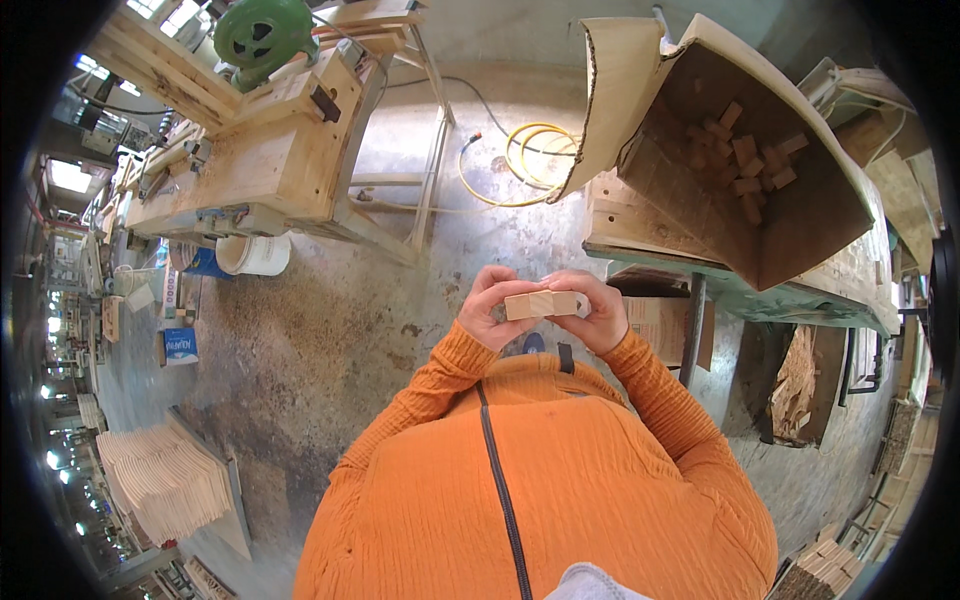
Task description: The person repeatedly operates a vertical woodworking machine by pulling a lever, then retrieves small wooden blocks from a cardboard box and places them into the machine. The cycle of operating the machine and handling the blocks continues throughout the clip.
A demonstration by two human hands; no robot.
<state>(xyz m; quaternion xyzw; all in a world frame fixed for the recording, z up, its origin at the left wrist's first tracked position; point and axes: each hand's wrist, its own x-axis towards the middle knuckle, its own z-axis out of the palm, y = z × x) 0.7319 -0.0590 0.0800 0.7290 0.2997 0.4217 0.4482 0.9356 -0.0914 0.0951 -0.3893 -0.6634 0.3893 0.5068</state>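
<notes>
The palms and most fingertips are hidden behind the wooden block (545,303), and the person's orange sleeves cover both forearms, so how far the fingers wrap around cannot be made out. The left hand (487,308) is closed on the block's left end, thumb and fingers curled around it. The block lies level between the two grips, its pale face turned up toward the camera, held in the air above the concrete floor (330,340). The right hand (600,312) is closed on the right end in the same way. Left of the grips the floor lies open as far as a white bucket (255,255) under a wooden counter (250,160). Just right of the grips stands another counter (800,300), its edge near, carrying a tilted cardboard box (800,215) of small blocks.
</notes>
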